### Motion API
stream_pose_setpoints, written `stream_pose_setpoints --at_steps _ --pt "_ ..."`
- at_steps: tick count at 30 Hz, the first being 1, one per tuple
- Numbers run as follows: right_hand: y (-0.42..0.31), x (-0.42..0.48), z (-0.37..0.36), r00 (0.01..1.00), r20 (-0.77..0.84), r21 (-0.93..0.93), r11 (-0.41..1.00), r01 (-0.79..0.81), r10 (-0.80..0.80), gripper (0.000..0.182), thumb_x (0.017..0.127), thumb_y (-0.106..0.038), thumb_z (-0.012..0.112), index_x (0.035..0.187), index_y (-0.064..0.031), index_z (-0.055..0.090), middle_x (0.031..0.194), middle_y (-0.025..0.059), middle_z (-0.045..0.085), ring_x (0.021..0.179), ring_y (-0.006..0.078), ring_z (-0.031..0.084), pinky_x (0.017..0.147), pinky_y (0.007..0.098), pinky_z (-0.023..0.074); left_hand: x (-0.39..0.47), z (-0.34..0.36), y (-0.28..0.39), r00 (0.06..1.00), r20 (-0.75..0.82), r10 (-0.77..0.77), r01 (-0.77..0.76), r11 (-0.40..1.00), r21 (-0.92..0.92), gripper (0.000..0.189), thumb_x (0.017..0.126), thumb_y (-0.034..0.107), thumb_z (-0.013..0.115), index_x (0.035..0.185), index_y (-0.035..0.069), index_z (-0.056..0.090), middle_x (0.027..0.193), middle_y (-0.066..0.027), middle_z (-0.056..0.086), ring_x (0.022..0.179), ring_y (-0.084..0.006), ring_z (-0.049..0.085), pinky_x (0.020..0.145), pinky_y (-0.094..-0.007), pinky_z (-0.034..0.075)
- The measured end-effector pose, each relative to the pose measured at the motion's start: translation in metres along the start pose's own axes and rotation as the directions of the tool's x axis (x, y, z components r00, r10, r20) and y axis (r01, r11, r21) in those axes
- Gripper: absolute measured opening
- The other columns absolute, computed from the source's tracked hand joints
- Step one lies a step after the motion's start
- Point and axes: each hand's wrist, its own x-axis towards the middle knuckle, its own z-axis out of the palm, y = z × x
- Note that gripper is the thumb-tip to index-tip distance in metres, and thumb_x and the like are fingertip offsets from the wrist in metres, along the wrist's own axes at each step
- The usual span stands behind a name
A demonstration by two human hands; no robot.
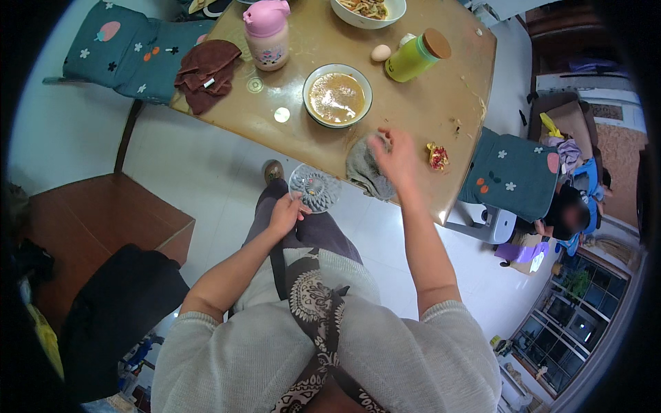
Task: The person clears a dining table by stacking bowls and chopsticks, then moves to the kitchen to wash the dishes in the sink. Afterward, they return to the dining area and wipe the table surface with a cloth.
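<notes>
My left hand [288, 212] grips the rim of a clear cut-glass plate [316, 190], held over my lap just off the table edge. A few small coloured specks show on the plate. My right hand [396, 152] is above a grey cloth [359, 162] that lies crumpled over the table's front edge. Its thumb and fingers are apart, slightly blurred, and nothing shows between them; whether they touch the cloth is unclear. Beyond the cloth stands a bowl of brownish soup [336, 98]. To the right of my right hand lies a crumpled red and gold wrapper [438, 157].
On the brown table [289, 139] are a pink bottle [267, 44], a maroon cloth [209, 72], an egg [381, 53], a tilted-looking green bottle [413, 59] and a bowl of food [369, 13]. Scraps lie at right. Cushioned chairs [508, 173] flank the table. A person [565, 211] is at far right.
</notes>
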Motion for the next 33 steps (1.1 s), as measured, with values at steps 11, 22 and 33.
stream_pose_setpoints --at_steps 11,22,33 --pt "0.026 -0.033 0.015 0.978 -0.206 0.016 0.999 -0.029 0.032 0.059 0.059 0.008 0.048 0.112 -0.0164 0.054 0.106 0.0116 0.052 0.096 0.0304 0.046 0.087 0.0364 0.0373 -0.001 -0.011 -0.009 0.998 -0.055 -0.036 0.035 0.999 -0.013 0.027 0.085 0.009 0.038 0.107 -0.004 0.046 0.074 -0.0139 0.063 0.052 -0.0112 0.053 0.047 -0.0209 0.042" --pt "0.029 0.044 0.05 0.99 -0.119 -0.325 0.945 0.04 -0.083 0.05 0.067 -0.014 0.054 0.115 -0.0272 0.054 0.132 0.0014 0.037 0.117 0.0278 0.033 0.097 0.0424 0.023 -0.002 -0.021 0.0 0.997 -0.049 -0.065 0.07 0.992 0.105 0.029 0.088 0.022 0.041 0.107 0.001 0.048 0.076 -0.0129 0.064 0.049 -0.0081 0.05 0.043 -0.0182 0.036" --pt "-0.003 -0.04 0.069 0.964 -0.107 -0.147 0.963 0.226 -0.242 0.045 0.062 -0.001 0.052 0.103 -0.0174 0.061 0.119 0.0019 0.05 0.108 0.0267 0.042 0.091 0.0418 0.0307 0.008 -0.018 0.011 0.991 -0.089 -0.097 0.11 0.98 0.166 0.031 0.087 0.021 0.038 0.106 0.0 0.049 0.076 -0.0127 0.064 0.051 -0.0081 0.05 0.045 -0.0185 0.037"
